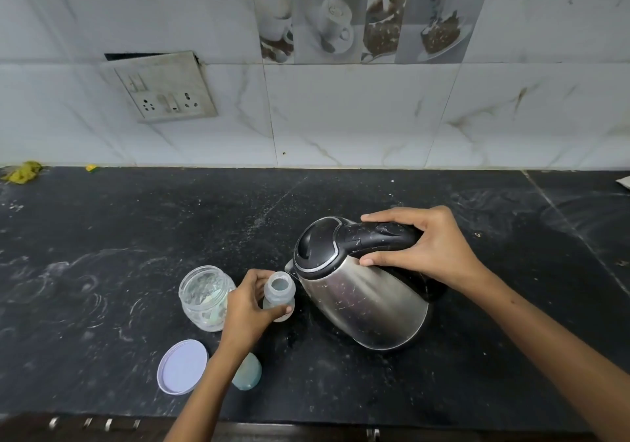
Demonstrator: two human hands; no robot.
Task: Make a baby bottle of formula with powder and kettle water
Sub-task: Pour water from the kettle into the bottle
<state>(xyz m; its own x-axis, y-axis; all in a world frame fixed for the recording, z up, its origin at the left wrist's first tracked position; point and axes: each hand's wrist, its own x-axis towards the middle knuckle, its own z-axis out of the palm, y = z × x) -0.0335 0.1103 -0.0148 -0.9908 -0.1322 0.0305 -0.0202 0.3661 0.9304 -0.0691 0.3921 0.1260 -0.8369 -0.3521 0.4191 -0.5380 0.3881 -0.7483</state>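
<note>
A person stands at a black counter with a white tiled wall behind it; the right hand is wrapped around the black handle of a shiny steel kettle, thumb on the near side and fingers curled over the top; the kettle is tipped to the left, with its spout just at the open mouth of the bottle; I cannot see water coming out; the black lid of the kettle is shut.

The left hand holds the small clear bottle, with the fingers closed around its left side and the thumb across its front; the bottle stands upright on the counter, between the jar and the kettle.

A clear jar stands just left of the bottle, touching the left hand; it is open, and something pale is inside, but I cannot tell what; its round purple lid lies flat on the counter, nearer to the person; a pale green cap lies beside the lid, partly hidden by the left arm.

On the wall there is a switch plate with sockets; some tiles show cups and cake; a yellow cloth lies at the far left corner; I can read no words or brand names on anything.
</note>
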